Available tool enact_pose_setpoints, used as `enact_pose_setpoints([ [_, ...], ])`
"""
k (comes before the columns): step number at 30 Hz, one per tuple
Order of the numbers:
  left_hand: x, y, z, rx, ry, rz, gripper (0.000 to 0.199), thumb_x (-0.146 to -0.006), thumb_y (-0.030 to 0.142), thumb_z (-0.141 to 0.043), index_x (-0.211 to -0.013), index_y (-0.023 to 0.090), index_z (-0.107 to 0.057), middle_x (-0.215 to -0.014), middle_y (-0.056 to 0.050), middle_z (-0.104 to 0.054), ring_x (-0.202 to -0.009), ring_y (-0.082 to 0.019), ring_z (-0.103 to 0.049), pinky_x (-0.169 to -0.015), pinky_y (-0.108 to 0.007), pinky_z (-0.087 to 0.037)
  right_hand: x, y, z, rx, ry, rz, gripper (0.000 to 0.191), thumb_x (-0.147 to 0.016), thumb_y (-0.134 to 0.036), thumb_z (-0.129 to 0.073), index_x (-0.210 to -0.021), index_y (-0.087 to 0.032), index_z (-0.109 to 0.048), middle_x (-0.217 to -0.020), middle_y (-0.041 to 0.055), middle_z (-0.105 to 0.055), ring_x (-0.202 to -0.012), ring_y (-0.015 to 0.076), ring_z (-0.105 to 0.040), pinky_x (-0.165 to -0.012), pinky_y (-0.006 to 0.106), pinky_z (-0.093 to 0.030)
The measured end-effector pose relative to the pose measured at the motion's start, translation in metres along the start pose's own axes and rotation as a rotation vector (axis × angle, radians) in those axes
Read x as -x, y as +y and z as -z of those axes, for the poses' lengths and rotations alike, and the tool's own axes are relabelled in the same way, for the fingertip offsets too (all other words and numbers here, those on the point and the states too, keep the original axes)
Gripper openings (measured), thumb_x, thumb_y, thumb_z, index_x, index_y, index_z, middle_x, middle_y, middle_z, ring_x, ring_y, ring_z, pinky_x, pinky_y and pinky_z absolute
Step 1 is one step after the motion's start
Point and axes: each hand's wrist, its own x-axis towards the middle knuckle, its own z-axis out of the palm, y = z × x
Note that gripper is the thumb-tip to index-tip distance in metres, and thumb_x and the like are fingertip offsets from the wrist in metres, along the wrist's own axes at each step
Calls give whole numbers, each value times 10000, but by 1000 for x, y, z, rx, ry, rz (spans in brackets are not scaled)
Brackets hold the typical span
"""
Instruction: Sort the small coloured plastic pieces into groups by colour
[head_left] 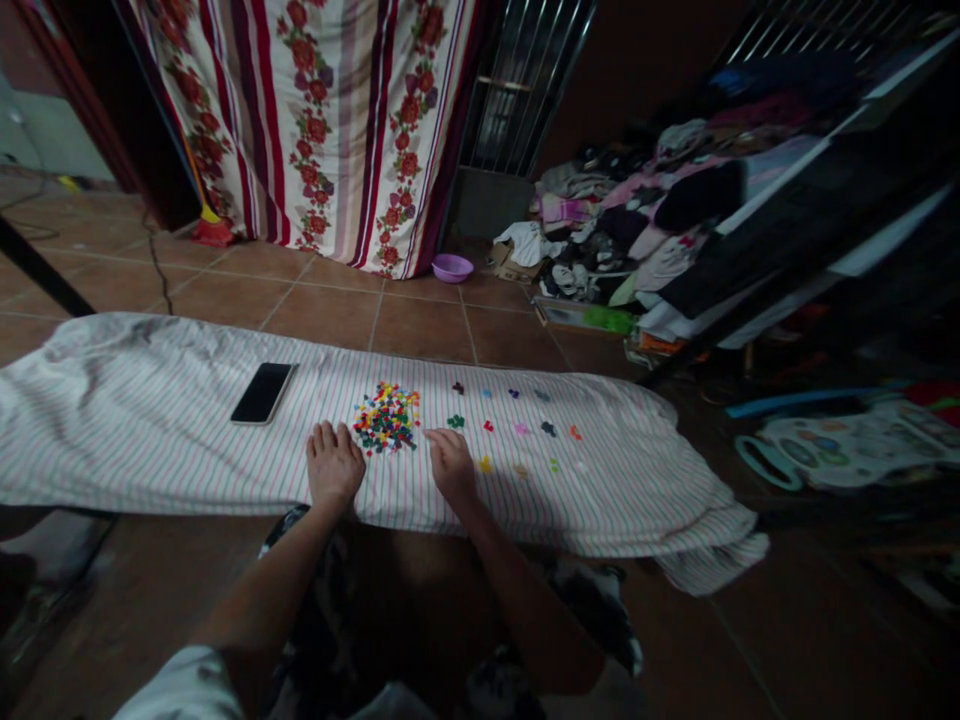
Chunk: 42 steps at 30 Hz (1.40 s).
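A mixed pile of tiny coloured pieces, perhaps beads or buttons (386, 418), lies on a striped cloth (187, 440). My left hand (334, 468) rests flat at the pile's left edge, fingers stretched out and holding nothing. Just right of the pile, my right hand (452, 468) is closed, thumb and forefinger together; anything between them is too small to make out. Beyond it sit small single-colour groups: green pieces (456, 422), red pieces (488, 426), pink pieces (521, 429), yellow pieces (486, 465), orange pieces (575, 432) and several others.
A phone (262, 393) lies on the cloth to the left. On the tiled floor beyond are a purple basin (452, 267), a floral curtain (315, 130) and a broom (213, 228). Heaped clothes (622, 210) fill the back right, with a patterned plastic board (825, 445) at the right.
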Motion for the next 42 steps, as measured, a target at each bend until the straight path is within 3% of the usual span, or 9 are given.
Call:
enact_pose_setpoints([
  [9, 0, 0, -4, -13, 28, -15, 483, -898, 249, -383, -1296, 27, -545, -1367, -279, -503, -1328, -378, -429, -1077, -517, -346, -28, -34, -27, 200, -292, 73, 322, -893, -143, -511, -1033, -303, -753, -1167, 48, -630, -1152, 250, -415, -975, 409, -398],
  [28, 0, 1, -3, 4, 35, -11, 475, -894, 237, -391, -1284, 25, -558, -1362, -277, -507, -1325, -379, -432, -1076, -517, -350, -56, -32, -38, 302, -406, -9, 162, -876, -228, -600, -924, -263, -751, -1150, 43, -621, -1177, 251, -401, -982, 387, -354],
  [35, 0, 0, -5, -16, 40, -16, 474, -897, 245, -390, -1285, 32, -558, -1365, -274, -505, -1325, -378, -431, -1076, -513, -348, -64, -37, -43, 383, -493, 60, 221, -893, -188, -545, -947, -229, -755, -1240, 66, -597, -1194, 256, -397, -963, 377, -364],
  [42, 0, 1, -3, -33, 40, -19, 472, -893, 248, -383, -1276, 35, -559, -1359, -267, -513, -1315, -379, -443, -1075, -508, -349, -67, -39, -47, 415, -484, 118, 226, -855, -108, -545, -929, -200, -738, -1154, 89, -625, -1133, 259, -430, -906, 383, -393],
])
